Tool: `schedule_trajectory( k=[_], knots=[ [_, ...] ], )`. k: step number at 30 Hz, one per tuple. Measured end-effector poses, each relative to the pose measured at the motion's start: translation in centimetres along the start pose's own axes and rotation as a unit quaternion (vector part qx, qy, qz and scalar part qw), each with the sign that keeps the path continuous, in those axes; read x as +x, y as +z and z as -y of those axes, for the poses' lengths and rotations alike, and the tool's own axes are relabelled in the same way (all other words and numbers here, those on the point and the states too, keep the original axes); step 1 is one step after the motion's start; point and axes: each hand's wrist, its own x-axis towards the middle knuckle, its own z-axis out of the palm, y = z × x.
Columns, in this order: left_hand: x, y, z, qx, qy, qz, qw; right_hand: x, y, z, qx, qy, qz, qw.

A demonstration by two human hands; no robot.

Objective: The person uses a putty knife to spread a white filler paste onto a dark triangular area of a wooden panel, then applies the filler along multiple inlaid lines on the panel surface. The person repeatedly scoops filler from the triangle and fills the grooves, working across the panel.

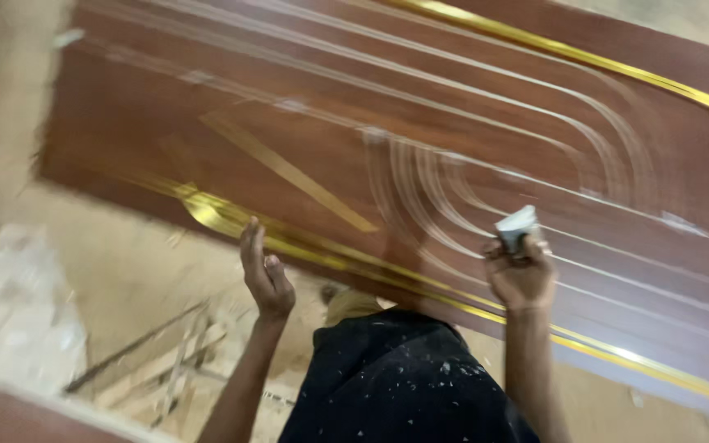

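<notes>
Hands [266,275] at grooved brown panel [166,123], dusty floor [125,271] beneath.

Our left hand [264,275] lay against the near edge of the panel [420,139], our right hand [520,275] further right on its face, gripping a small block [517,228]. Scrap wood [166,361] lay on the floor [125,271] below left.

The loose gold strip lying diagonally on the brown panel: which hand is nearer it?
Left. The left hand is just below the gold strip; the right hand, holding a small pale block, is farther right.
</notes>
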Motion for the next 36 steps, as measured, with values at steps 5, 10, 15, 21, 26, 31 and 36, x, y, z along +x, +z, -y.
schedule_trajectory(
  k=[5,10,15,21,26,31,36],
  knots=[
    [-7.0,-14.9,10.3,-0.001,-0.152,-0.148,0.977,-1.5,9.8,-16.6,-0.067,0.11,0.043,0.991],
    [-10.3,-20.5,17.2,-0.039,-0.334,-0.189,0.923,-3.2,12.9,-28.9,-0.098,0.148,0.036,0.984],
    [-5.2,-21.4,24.5,-0.074,-0.356,-0.172,0.916,2.0,15.7,-36.3,-0.18,0.121,-0.002,0.976],
    [3.6,-27.4,33.4,-0.033,-0.39,-0.215,0.895,12.2,26.9,-50.0,-0.388,0.068,0.103,0.914],
    [8.5,-31.9,40.5,-0.008,-0.439,-0.189,0.878,18.8,38.1,-63.2,-0.743,-0.09,0.161,0.643],
    [12.0,-33.9,52.0,0.048,-0.466,-0.071,0.881,24.5,44.0,-73.7,-0.82,-0.249,0.201,0.475],
    [18.2,-38.7,63.1,0.077,-0.419,0.145,0.893,26.7,44.7,-80.8,-0.797,-0.468,0.249,0.29]
  ],
)
